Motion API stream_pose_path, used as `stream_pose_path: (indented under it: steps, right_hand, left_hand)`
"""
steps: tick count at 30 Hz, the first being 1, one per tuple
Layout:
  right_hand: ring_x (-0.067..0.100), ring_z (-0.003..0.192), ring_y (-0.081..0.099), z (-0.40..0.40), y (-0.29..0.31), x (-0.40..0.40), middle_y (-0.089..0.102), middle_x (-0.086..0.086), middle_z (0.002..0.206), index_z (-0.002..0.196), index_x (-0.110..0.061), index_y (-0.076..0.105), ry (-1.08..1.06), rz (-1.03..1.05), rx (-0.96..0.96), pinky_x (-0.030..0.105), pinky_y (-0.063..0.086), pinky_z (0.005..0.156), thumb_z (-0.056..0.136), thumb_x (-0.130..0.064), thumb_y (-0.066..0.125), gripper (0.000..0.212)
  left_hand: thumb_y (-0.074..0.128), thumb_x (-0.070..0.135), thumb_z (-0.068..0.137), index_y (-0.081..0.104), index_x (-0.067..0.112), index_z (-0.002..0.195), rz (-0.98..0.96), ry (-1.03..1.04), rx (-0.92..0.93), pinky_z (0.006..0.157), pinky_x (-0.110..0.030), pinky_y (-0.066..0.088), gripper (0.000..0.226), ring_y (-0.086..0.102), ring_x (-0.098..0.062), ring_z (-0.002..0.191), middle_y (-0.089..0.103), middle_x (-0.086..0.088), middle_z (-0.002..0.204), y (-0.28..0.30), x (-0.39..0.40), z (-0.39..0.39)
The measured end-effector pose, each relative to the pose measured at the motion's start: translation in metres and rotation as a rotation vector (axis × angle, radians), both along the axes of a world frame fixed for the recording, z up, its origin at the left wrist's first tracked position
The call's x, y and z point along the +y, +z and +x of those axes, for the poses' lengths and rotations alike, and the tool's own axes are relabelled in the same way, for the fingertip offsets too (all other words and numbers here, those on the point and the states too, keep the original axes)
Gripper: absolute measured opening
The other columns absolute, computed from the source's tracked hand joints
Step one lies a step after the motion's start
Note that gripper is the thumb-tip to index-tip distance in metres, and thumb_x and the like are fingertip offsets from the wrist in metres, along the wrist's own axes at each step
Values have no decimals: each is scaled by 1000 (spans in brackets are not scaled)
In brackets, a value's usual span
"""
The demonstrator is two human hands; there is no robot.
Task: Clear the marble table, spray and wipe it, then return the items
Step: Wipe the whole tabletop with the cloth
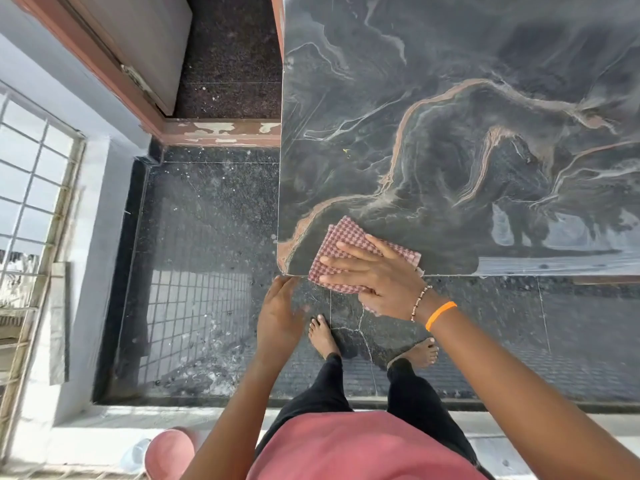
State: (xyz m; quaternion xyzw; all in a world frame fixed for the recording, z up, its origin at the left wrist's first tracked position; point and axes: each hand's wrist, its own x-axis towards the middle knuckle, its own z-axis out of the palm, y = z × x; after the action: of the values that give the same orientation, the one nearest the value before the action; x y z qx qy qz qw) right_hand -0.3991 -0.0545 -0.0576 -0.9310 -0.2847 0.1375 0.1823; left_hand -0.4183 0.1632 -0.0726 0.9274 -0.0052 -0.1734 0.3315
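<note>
Head camera is looking straight down on the right hand [372, 277], which is lying flat with its fingers straight and spread, pressing a folded cloth [341, 252] onto the near left corner of the marble table [450, 133]. This cloth is woven in a small pink-and-white check, and part of it is hanging over the table's near edge under the palm. A beaded bracelet [419, 303] and an orange band [440, 315] are circling that wrist. Just below the rounded corner, the left hand [278, 311] is hovering with fingers relaxed and loosely together, fingertips at the slab's edge, holding nothing. Across the slab, dark grey polished stone is showing pale and rust-coloured veins and a glossy reflection near the right side. Beneath it, a speckled dark stone floor [207, 237] is mirroring a window grille [31, 188] standing at the left. Bare feet, black trousers and a pink top are filling the lower frame, with a round pink object [169, 453] by the left elbow
</note>
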Motion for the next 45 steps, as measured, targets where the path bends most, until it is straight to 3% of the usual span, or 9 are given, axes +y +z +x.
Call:
stream_pose_path:
  steps: [5, 9, 12, 17, 24, 29, 36, 41, 45]
  right_hand:
    - [4, 141, 13, -13, 9, -62, 27, -24, 144, 133, -48, 34, -253, 53, 22, 35, -5, 117, 75, -12, 45, 69]
    - [6, 141, 19, -22, 13, -113, 30, -23, 143, 132, -46, 35, -496, 49, 14, 36, -1, 117, 76, -16, 40, 63]
    - [5, 142, 16, -29, 11, -159, 25, -24, 146, 133, -49, 30, -703, -20, 27, 39, -2, 118, 76, -21, 34, 64]
    - [12, 146, 7, -47, 4, -215, 10, -16, 156, 144, -44, 14, -953, -249, 40, 47, -1, 117, 80, -28, 23, 66]
    - [31, 146, 8, -32, -3, -112, 14, 3, 158, 148, -21, 22, -1601, -97, 10, 62, -2, 112, 78, -34, 25, 72]
    - [31, 146, 5, -25, -6, -45, 10, 1, 159, 149, -25, 14, -1107, -196, -7, 62, -7, 110, 90, -42, 29, 63]
    - [23, 147, 9, -51, -7, -114, 11, -10, 158, 147, -36, 11, -416, -229, -59, 55, 7, 117, 93, -37, 35, 60]
    - [20, 146, 12, -71, -2, -202, 14, -11, 157, 147, -35, 17, -431, -273, -86, 49, 6, 116, 91, -32, 37, 59]
    - [16, 147, 9, -88, 0, -285, 12, -15, 157, 147, -38, 14, -652, -273, -33, 46, -2, 116, 92, -30, 34, 59]
  left_hand:
    - [61, 11, 85, 46, 14, 134, -39, -72, 83, 105, -27, 33, 52, 41, -20, 129, 47, -1, 138, 1, -31, -1]
    - [57, 12, 87, 38, 19, 140, -69, -257, 83, 107, -21, 24, 57, 35, -15, 133, 42, 1, 143, 3, -59, -10]
    - [52, 15, 90, 31, 20, 144, -68, -346, 103, 113, -26, 24, 58, 29, -13, 137, 36, 2, 147, 4, -77, -16]
    - [49, 22, 93, 24, 27, 146, -84, -431, 45, 103, -15, 22, 59, 22, -5, 138, 26, 10, 151, 13, -90, -25]
    - [48, 16, 93, 35, 20, 141, -150, -368, -110, 107, -19, 30, 51, 38, -11, 129, 42, 2, 139, 29, -104, -28]
    - [51, -4, 85, 47, 10, 132, -210, -293, -264, 100, -11, 30, 49, 48, -14, 114, 51, -4, 123, 38, -134, -21]
    - [49, -18, 77, 46, 3, 132, -207, -382, -309, 106, -8, 24, 59, 33, -5, 123, 44, -13, 131, 43, -190, -21]
    - [54, -3, 84, 37, 15, 139, -161, -461, -241, 103, 1, 15, 60, 31, -1, 125, 38, 1, 136, 40, -230, -28]
    - [62, 5, 83, 40, 16, 138, -46, -477, -239, 107, -9, 17, 60, 35, -9, 127, 40, 3, 137, 36, -267, -24]
